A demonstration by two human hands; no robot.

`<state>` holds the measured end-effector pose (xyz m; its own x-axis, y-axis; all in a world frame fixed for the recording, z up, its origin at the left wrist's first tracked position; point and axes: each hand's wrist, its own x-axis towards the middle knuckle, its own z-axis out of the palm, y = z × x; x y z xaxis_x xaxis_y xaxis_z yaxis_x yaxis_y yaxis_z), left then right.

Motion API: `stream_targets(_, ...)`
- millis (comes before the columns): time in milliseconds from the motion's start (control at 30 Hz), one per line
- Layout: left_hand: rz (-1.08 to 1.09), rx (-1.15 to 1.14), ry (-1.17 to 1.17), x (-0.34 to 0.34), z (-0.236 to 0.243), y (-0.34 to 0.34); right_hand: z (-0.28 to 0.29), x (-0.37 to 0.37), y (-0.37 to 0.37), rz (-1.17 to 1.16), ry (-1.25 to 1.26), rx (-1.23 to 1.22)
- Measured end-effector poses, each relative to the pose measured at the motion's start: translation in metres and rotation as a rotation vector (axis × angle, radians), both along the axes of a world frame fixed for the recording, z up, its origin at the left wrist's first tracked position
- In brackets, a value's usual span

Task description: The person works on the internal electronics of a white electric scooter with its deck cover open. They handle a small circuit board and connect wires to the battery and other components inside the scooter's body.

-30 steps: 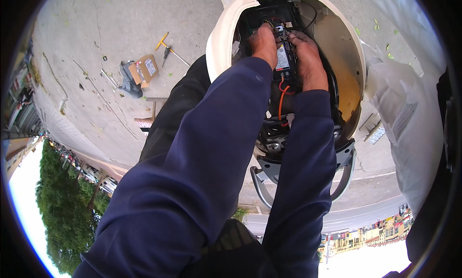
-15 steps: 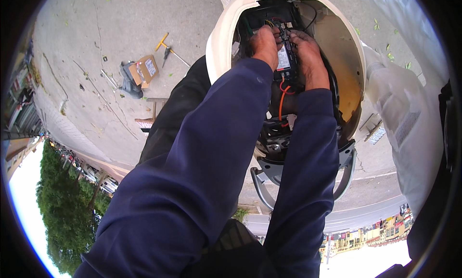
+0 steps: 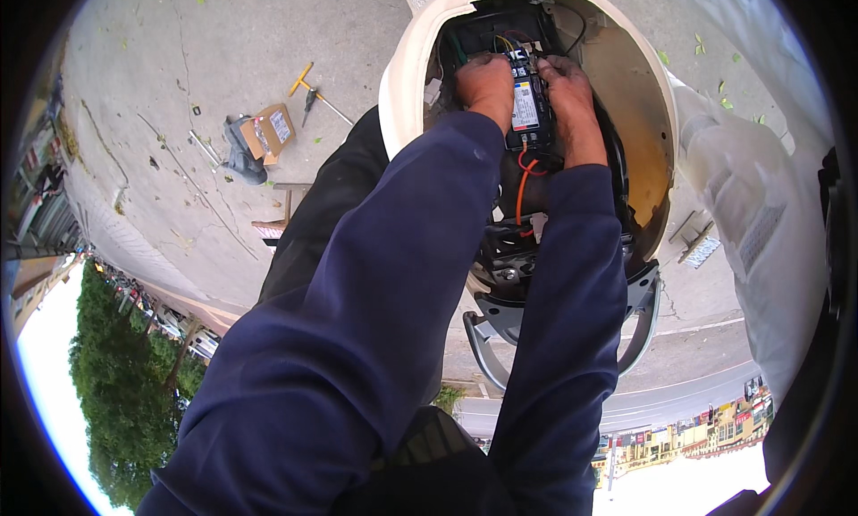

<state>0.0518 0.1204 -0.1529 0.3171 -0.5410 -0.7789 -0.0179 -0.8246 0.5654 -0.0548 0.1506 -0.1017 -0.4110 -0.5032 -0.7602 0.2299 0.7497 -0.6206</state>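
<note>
A black electrical unit [image 3: 527, 108] with a white label sits in the open cream-coloured shell [image 3: 402, 87] of what looks like a scooter. My left hand [image 3: 483, 94] is at the unit’s left side, fingers curled near thin yellow and green wires; what they hold is hidden. My right hand [image 3: 572, 105] grips the unit’s upper right edge, its thumb and fingers bent. An orange cable [image 3: 522, 194] runs down from the unit’s lower end. A grey metal grab rail [image 3: 485, 355] curves below the shell.
On the concrete ground [image 3: 134, 69] at left lie a yellow-handled T tool [image 3: 300, 79], metal tools, and a cardboard box [image 3: 268, 132] on grey material [image 3: 243, 163]. Translucent white sheeting [image 3: 751, 212] hangs at right. A street with trees and buildings fills the lower rim.
My left hand has shifted a little to the left, showing more of the unit’s top and the thin wires. My right hand stays almost in place.
</note>
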Motion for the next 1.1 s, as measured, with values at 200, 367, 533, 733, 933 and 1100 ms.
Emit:
stream_targets(200,-0.14,-0.068,-0.06,0.004,0.007,-0.003,0.001,0.005,-0.004,0.042,0.009,-0.05)
stream_targets(367,-0.016,0.113,0.151,-0.005,0.039,-0.006,-0.011,0.002,0.003,0.012,0.065,-0.029)
stream_targets(533,0.063,0.166,0.272,-0.008,0.051,-0.012,-0.013,0.003,0.002,-0.026,0.027,-0.059)
stream_targets(733,0.051,0.208,0.298,-0.006,0.052,-0.011,-0.013,0.001,0.003,-0.008,0.016,-0.024)
stream_targets(933,0.029,0.209,0.3,-0.006,0.052,-0.011,-0.012,0.0,0.003,-0.013,0.002,-0.017)
stream_targets(1100,0.012,0.201,0.293,-0.006,0.052,-0.01,-0.013,0.001,0.003,-0.035,-0.009,-0.031)
